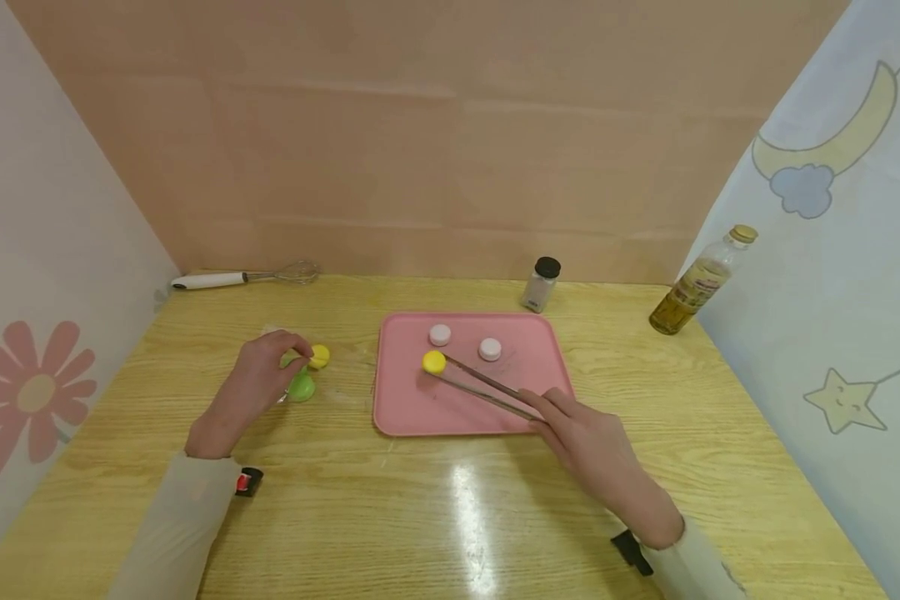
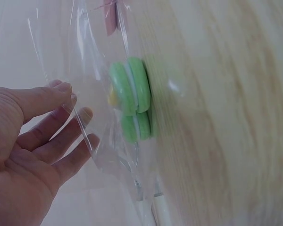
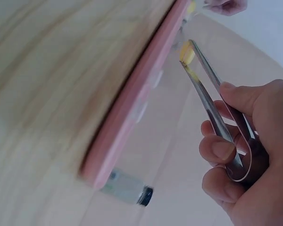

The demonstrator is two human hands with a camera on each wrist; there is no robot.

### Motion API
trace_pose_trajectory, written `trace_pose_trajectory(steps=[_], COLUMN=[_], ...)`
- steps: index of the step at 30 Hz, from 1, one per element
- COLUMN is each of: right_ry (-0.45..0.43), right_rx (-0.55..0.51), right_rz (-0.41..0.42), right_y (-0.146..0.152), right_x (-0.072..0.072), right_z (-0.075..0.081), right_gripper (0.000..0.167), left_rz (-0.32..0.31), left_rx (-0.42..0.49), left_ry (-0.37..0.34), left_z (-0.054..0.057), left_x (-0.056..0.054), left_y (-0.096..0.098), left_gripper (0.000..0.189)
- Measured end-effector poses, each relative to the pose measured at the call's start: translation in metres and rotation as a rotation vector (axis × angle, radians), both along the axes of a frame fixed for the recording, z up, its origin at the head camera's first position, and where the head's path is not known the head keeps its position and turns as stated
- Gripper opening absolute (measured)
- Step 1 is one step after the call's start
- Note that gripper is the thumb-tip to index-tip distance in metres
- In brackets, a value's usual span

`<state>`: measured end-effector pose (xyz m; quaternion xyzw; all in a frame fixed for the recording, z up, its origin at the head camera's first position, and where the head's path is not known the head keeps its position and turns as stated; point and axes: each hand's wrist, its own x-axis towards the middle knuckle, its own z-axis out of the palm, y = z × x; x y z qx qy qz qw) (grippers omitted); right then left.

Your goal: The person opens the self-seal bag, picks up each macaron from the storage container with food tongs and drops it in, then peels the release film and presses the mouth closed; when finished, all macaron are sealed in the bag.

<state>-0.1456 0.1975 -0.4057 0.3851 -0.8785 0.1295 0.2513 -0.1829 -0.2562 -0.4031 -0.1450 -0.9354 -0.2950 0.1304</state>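
Note:
My left hand [image 1: 251,375] pinches the edge of a clear plastic bag [image 2: 92,61], thumb against fingers. Inside or behind the film lie green macarons [image 2: 132,87] and a yellow macaron [image 1: 319,357]; the film makes it hard to tell which. My right hand [image 1: 596,446] holds metal tongs [image 1: 491,393], thumb on one arm and fingers around the other. Between the tong tips is another yellow macaron [image 3: 186,52], held above the pink tray [image 1: 405,417]. Two pale pink macarons [image 1: 440,335] sit apart on that tray.
A whisk [image 1: 221,280] with a white handle lies at the back left. Behind the tray stands a small black-capped jar [image 1: 539,287]. An oil bottle [image 1: 693,287] stands at the back right near the side wall. Paper [image 1: 450,167] covers the back.

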Motion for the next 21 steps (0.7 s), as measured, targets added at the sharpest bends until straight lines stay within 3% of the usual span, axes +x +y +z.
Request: trace_pose_trajectory(steps=[5, 15, 21], right_ry=[-0.003, 0.056, 0.049], right_rx=[0.029, 0.072, 0.109], right_rz=[0.046, 0.118, 0.117], right_y=[-0.019, -0.058, -0.076], right_x=[0.001, -0.009, -0.016], right_z=[0.005, -0.001, -0.004], right_gripper=[0.050, 0.031, 0.044], left_rz=[-0.008, -0.027, -0.018], left_rx=[0.007, 0.014, 0.008], left_ry=[0.007, 0.042, 0.037], left_z=[0.000, -0.003, -0.002], left_x=[0.000, -0.001, -0.002], left_y=[0.000, -0.001, -0.001], left_gripper=[0.010, 0.010, 0.009])
